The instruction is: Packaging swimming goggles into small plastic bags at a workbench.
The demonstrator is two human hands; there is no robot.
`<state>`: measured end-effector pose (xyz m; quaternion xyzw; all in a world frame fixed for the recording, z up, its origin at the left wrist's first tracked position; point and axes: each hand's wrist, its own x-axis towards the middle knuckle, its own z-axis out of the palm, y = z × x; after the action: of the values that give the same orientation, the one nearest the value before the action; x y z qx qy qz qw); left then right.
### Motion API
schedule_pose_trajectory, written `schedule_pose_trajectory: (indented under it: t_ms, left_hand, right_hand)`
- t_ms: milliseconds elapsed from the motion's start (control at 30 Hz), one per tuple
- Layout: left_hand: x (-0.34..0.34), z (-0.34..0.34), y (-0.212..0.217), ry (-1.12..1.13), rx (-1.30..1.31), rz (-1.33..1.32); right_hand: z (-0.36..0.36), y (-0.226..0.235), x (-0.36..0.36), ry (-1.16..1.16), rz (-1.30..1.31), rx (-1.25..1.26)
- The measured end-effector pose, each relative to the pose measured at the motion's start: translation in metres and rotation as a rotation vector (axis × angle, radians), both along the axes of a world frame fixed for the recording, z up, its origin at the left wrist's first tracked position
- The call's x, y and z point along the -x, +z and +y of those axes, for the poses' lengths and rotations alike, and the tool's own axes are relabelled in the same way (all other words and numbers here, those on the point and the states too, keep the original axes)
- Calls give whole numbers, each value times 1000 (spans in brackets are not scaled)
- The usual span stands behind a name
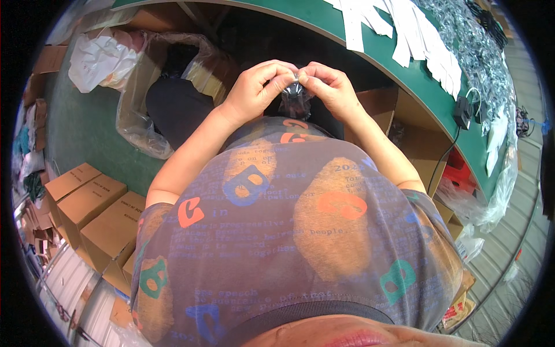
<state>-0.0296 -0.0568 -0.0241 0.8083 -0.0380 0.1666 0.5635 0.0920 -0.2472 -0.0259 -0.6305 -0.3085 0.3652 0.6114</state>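
Just in front of my body, a small clear plastic bag (pixel 295 104) hangs with something dark inside; I cannot make out what that is. The thumb and fingers of my left hand (pixel 258 88) pinch its upper edge on one side. Close beside them, my right hand (pixel 330 87) pinches the same edge, the fingertips of both hands nearly meeting. The bag's lower part hangs over my dark-clothed lap.
A green table (pixel 324 29) curves across the front and right, bearing white paper strips (pixel 409 34), a heap of clear plastic packets (pixel 471 63) and a black adapter (pixel 462 113). Cardboard boxes (pixel 107 222) stand at left. An open carton (pixel 422 139) sits under the table.
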Motion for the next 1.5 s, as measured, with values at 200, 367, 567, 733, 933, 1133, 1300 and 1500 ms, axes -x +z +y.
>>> schedule_pose_trajectory:
  t_ms: [200,367,567,733,933,1133,1300,1500]
  left_hand:
    - [5,-9,-6,-47,377,286]
    - [4,-7,-14,-64,520,316]
    - [3,-7,-8,-52,533,323]
    - [1,-8,-11,-75,464,328]
    - [0,-8,-15,-74,525,285]
    - [-1,-8,-14,-58,498,296]
    - [0,-8,-16,-26,459,307]
    - [-2,-11,-16,-48,464,269]
  right_hand:
    - [-3,-1,0,-33,-67,-32]
    - [-4,6,-11,66,-360,11]
    - [4,21,-18,124,-438,27]
    - [6,14,-19,136,-423,41]
    - [10,17,-18,109,-406,72]
    - [14,21,-19,153,-506,70]
    - [18,30,-15,117,-535,114]
    - [21,28,-22,155,-732,124]
